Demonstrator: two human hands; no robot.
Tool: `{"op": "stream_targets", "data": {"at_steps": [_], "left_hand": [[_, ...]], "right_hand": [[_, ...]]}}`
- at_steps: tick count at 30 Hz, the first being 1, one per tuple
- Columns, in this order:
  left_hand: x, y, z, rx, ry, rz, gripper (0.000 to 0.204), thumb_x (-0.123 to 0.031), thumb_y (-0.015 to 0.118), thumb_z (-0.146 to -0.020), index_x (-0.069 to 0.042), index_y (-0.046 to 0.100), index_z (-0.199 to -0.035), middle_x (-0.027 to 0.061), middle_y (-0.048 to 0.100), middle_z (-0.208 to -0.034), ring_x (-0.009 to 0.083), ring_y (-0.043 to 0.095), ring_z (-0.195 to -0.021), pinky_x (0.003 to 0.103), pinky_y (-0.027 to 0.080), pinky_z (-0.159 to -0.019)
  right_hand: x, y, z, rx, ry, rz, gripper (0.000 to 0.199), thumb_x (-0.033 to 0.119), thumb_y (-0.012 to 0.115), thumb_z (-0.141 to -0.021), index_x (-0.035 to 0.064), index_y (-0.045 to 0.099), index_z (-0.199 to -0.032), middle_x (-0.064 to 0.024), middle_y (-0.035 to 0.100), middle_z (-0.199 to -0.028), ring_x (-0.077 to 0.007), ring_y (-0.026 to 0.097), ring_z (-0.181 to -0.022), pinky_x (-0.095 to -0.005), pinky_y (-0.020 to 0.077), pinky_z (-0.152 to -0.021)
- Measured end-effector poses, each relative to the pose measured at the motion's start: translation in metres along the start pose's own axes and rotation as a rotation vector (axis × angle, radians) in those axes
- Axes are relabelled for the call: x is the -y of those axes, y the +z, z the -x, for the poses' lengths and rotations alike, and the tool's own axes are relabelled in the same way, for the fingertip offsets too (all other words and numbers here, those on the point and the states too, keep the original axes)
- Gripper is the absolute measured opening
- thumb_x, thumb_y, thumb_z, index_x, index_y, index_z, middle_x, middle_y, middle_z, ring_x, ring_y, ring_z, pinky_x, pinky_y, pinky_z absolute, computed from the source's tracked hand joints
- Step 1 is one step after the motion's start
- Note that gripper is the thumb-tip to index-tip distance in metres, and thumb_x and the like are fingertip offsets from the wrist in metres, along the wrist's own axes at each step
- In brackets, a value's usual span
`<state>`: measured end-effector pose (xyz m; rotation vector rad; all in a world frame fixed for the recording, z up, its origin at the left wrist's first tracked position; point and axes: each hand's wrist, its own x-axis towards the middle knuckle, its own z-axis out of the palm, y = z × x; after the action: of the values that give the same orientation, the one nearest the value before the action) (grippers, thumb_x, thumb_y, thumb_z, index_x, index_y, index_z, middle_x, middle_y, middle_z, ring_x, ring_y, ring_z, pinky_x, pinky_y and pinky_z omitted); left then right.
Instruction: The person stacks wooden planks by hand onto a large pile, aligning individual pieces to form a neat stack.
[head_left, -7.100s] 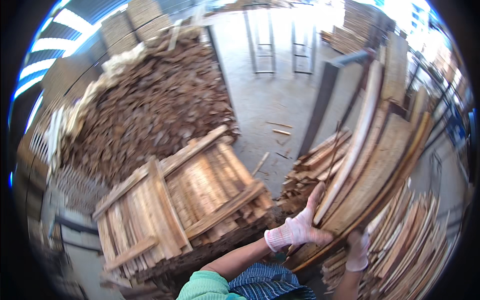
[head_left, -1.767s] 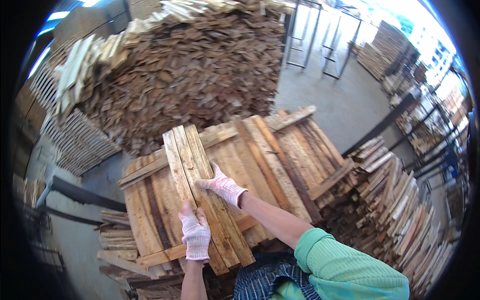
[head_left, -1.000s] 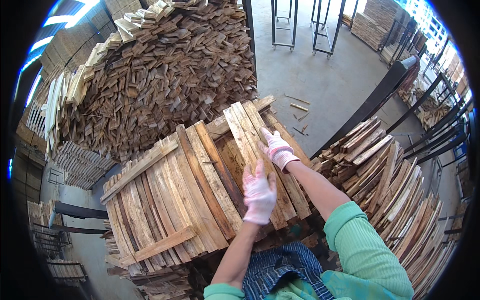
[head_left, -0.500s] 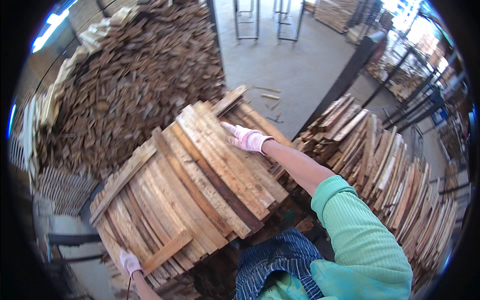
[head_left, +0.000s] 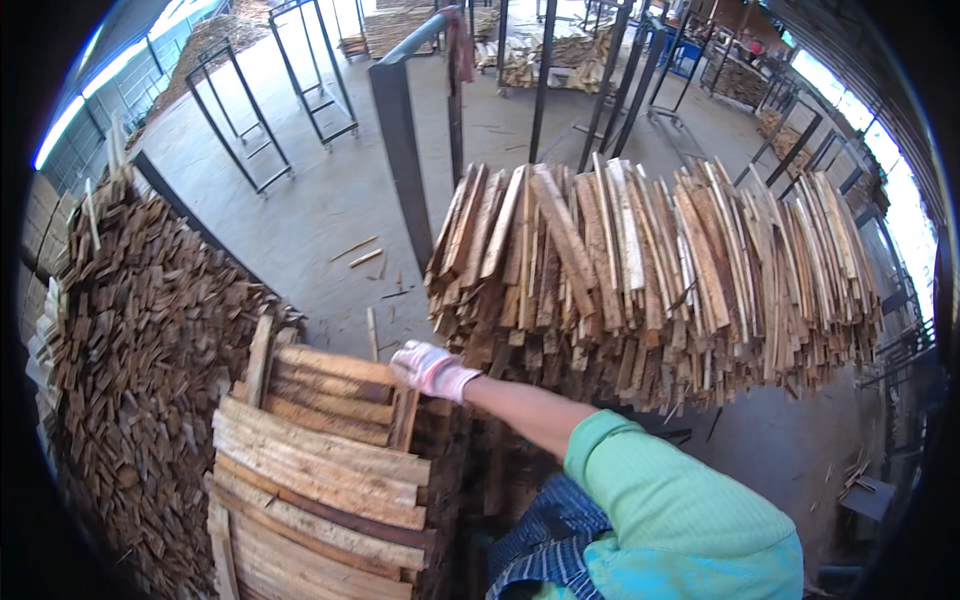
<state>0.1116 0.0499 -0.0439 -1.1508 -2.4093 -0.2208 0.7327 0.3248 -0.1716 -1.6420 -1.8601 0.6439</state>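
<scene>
My right hand (head_left: pixel 432 370), in a pink and white glove, is at the near right corner of a stack of wooden slats (head_left: pixel 320 455). Its fingers are curled at the right end of the outermost slat (head_left: pixel 335 364), and they partly hide that end. Beneath this slat's right end runs a short crosspiece (head_left: pixel 403 420), and another crosspiece (head_left: pixel 259 360) lies at the left end. My left hand is out of the picture.
A long rack of rough wooden strips (head_left: pixel 610 260) stands to the right, beside a dark metal post (head_left: pixel 403 150). To the left rises a big heap of short wood pieces (head_left: pixel 150 380). Metal frames (head_left: pixel 240 120) stand on the concrete floor (head_left: pixel 330 200), with scraps (head_left: pixel 365 258) lying there.
The view has swung to the right, bringing the strip rack to the middle. My right hand has gone from lying spread on the slats to the outermost slat's end. My left hand has left the view.
</scene>
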Motion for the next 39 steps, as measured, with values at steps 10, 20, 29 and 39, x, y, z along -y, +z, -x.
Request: {"op": "stream_targets", "data": {"at_steps": [10, 20, 29, 39], "left_hand": [[-0.428, -0.101, 0.008, 1.018, -0.046, 1.049, 0.035, -0.027, 0.055, -0.102, -0.004, 0.066, -0.125, 0.0162, 0.071, -0.116, 0.0304, 0.067, -0.107, 0.038, 0.056, -0.092], [-0.817, -0.040, 0.076, 0.171, 0.815, 0.958, 0.075, -0.038, 0.061, -0.099, -0.009, 0.026, -0.158, 0.0227, 0.052, -0.139, 0.0324, 0.058, -0.113, 0.043, 0.048, -0.099], [-0.899, -0.141, 0.508, 1.258, 1.405, 0.630, 0.094, -0.056, 0.068, -0.088, -0.013, 0.023, -0.159, 0.0298, 0.028, -0.153, 0.0352, 0.049, -0.123, 0.044, 0.052, -0.093], [-0.914, -0.132, 0.554, 1.532, 1.067, 0.604, 0.127, -0.053, 0.085, -0.072, -0.005, 0.008, -0.161, 0.0328, 0.005, -0.162, 0.0433, 0.023, -0.147, 0.048, 0.025, -0.121]], "right_hand": [[-0.063, -0.113, 0.092, -0.072, 0.179, -0.223, 0.052, 0.038, 0.059, -0.096, 0.0129, 0.053, -0.141, -0.0242, 0.058, -0.124, -0.0414, 0.056, -0.117, -0.0469, 0.0453, -0.101], [-0.290, -0.245, 0.375, -0.840, 1.505, -0.244, 0.060, 0.055, 0.051, -0.096, 0.0074, 0.061, -0.131, -0.0223, 0.068, -0.119, -0.0338, 0.067, -0.105, -0.0479, 0.0514, -0.093], [-0.381, -0.219, 0.403, -0.930, 1.580, -0.873, 0.108, 0.076, 0.055, -0.087, 0.0077, 0.013, -0.160, -0.0188, 0.014, -0.167, -0.0376, 0.032, -0.146, -0.0528, 0.0379, -0.114], [-0.336, -0.242, 0.282, -1.601, 1.857, -0.838, 0.066, 0.043, 0.061, -0.093, 0.0017, 0.039, -0.141, -0.0339, 0.051, -0.139, -0.0457, 0.049, -0.131, -0.0492, 0.0381, -0.110]]}}
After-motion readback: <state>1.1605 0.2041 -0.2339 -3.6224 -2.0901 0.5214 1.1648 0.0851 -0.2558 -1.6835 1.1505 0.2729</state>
